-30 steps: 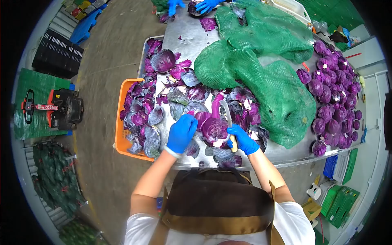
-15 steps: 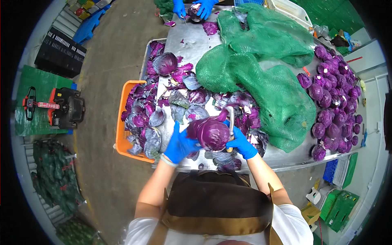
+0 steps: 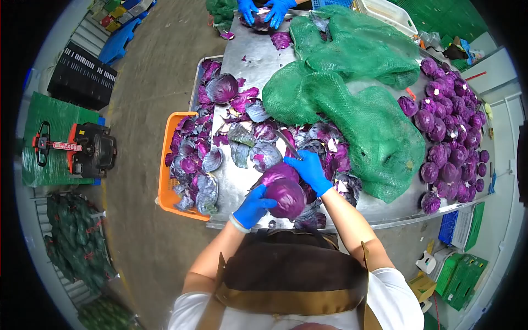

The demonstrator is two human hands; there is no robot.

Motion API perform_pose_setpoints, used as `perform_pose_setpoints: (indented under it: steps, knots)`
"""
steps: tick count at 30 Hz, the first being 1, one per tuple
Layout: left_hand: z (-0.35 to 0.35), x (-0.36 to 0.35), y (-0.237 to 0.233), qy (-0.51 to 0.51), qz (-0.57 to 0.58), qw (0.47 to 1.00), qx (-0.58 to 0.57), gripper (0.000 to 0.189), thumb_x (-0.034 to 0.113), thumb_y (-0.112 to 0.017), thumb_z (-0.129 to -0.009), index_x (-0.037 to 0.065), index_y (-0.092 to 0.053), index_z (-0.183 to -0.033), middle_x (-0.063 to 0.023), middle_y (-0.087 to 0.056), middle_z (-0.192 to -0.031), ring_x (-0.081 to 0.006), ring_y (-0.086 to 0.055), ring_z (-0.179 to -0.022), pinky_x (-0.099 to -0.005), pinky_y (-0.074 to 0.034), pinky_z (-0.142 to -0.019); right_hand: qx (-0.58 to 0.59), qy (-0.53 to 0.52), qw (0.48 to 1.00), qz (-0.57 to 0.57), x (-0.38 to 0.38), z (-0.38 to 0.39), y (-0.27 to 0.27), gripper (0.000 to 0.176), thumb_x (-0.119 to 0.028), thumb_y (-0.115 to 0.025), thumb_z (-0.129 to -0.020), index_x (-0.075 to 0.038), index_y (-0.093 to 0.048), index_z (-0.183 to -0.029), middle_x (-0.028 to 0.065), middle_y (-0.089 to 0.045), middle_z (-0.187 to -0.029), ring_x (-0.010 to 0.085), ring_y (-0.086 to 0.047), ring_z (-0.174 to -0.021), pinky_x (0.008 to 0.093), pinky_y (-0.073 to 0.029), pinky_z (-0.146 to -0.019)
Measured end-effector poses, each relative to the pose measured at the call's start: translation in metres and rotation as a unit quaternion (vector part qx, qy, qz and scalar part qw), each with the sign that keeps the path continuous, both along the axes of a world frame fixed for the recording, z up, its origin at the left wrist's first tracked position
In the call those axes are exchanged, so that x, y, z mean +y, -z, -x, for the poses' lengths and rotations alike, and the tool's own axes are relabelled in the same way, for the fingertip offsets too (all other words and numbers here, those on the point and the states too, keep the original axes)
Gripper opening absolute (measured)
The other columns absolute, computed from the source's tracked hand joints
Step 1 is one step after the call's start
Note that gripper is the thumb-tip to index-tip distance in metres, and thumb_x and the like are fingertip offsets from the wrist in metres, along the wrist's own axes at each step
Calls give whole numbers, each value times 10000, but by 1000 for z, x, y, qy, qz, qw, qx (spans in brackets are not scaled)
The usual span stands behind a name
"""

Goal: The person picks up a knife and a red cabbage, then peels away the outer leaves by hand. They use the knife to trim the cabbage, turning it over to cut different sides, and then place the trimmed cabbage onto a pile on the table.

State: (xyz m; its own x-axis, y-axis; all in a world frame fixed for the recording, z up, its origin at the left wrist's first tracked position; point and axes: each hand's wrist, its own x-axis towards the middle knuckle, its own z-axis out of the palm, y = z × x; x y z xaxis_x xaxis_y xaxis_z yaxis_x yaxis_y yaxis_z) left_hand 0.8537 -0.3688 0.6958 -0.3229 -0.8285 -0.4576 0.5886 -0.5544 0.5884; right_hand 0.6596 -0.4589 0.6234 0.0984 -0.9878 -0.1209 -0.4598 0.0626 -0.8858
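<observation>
A red cabbage (image 3: 287, 199) is close over the near edge of the steel table (image 3: 234, 192), with a loosened outer leaf (image 3: 279, 174) on its far side. My left hand (image 3: 252, 208), in a blue glove, grips it from the left with the thumb across its side. In my right hand (image 3: 309, 171), also blue-gloved, is a knife (image 3: 287, 144) whose blade points away and to the left. Those right fingers come right up to the leaf, and their tips are partly hidden. Trimmed cabbage leaves (image 3: 265, 155) lie spread beyond both hands.
Leaves fill an orange crate (image 3: 164, 187) at the left. Green mesh sacks (image 3: 379, 143) cover the table's middle, and many cabbages (image 3: 448, 132) are heaped at the right. Across the table, a co-worker's gloved hands (image 3: 279, 12) hold another cabbage (image 3: 258, 21).
My right hand has moved away from me and leftward, and the knife blade now leans left. The cabbage and my left hand have come slightly nearer. The co-worker's hands have shifted around their cabbage.
</observation>
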Motion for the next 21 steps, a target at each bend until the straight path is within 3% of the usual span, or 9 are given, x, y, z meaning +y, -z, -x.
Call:
perform_pose_setpoints:
  steps: [2,5,6,9,12,15,16,20,21]
  knots:
    - [-6,2,15,-20,35,999,-26,539,37,-737,-752,1,-540,-1253,-65,-673,-925,-126,-610,-645,-256,-472,-540,9,-7,1000,-19,1,2,23,359,-335,-760,-835,-10,-678,-965,155,-638,-709,229,-603,-582,381,-452,-546]
    - [-13,1,29,-55,83,991,-90,396,44,-728,-802,1,-561,-1159,-42,-636,-756,-100,-509,-445,-242,-363,-375,-243,103,937,-229,19,7,-20,385,-338,-740,-861,-30,-657,-1076,68,-642,-706,125,-579,-552,289,-440,-483]
    - [-12,-1,22,-77,80,988,-108,378,48,-724,-816,1,-564,-1155,-39,-634,-756,-103,-518,-456,-243,-365,-377,-235,39,931,-276,27,4,-41,396,-317,-717,-887,-42,-615,-1152,-5,-602,-703,61,-541,-532,212,-409,-451]
    - [-7,-9,16,-156,58,976,-144,265,77,-689,-888,9,-604,-1130,-48,-661,-824,-119,-568,-563,-264,-443,-501,-450,12,822,-350,72,-9,-32,410,-267,-718,-884,-53,-583,-1206,-6,-595,-737,85,-535,-524,228,-421,-459]
    - [-4,-15,36,-199,57,958,-199,231,139,-684,-912,17,-625,-1099,-46,-659,-856,-136,-604,-682,-290,-500,-639,-482,93,775,-398,68,-6,-18,570,-195,-733,-847,-66,-499,-1350,15,-594,-747,97,-540,-523,241,-438,-470]
    - [-20,-39,24,-281,-54,956,-66,291,248,-688,-930,20,-627,-1100,-51,-651,-883,-168,-627,-798,-317,-534,-770,-443,-43,819,-362,70,12,-31,509,-48,-640,-797,-46,-495,-1285,51,-604,-809,135,-576,-581,260,-485,-523]
    - [-29,-44,41,-283,-70,953,-77,409,383,-630,-956,34,-574,-1161,-79,-639,-1018,-205,-619,-904,-372,-523,-890,-442,-51,818,-363,73,14,-33,707,13,-626,-708,-47,-445,-1389,67,-635,-886,121,-556,-547,240,-472,-507]
    - [-36,-33,62,-139,-124,978,98,692,585,-460,-970,77,-371,-1432,-112,-517,-1361,-319,-507,-1252,-499,-390,-1089,-396,-94,901,-149,62,3,-60,965,-122,-866,-647,-31,-366,-1468,117,-524,-1376,209,-501,-1269,331,-415,-1054]
    - [-24,-25,35,-60,-91,980,166,730,560,-475,-974,85,-290,-1497,-117,-469,-1433,-330,-449,-1337,-518,-405,-1080,-348,-81,926,-121,61,1,-57,967,-141,-879,-643,-25,-375,-1460,119,-525,-1375,212,-501,-1269,340,-406,-1063]
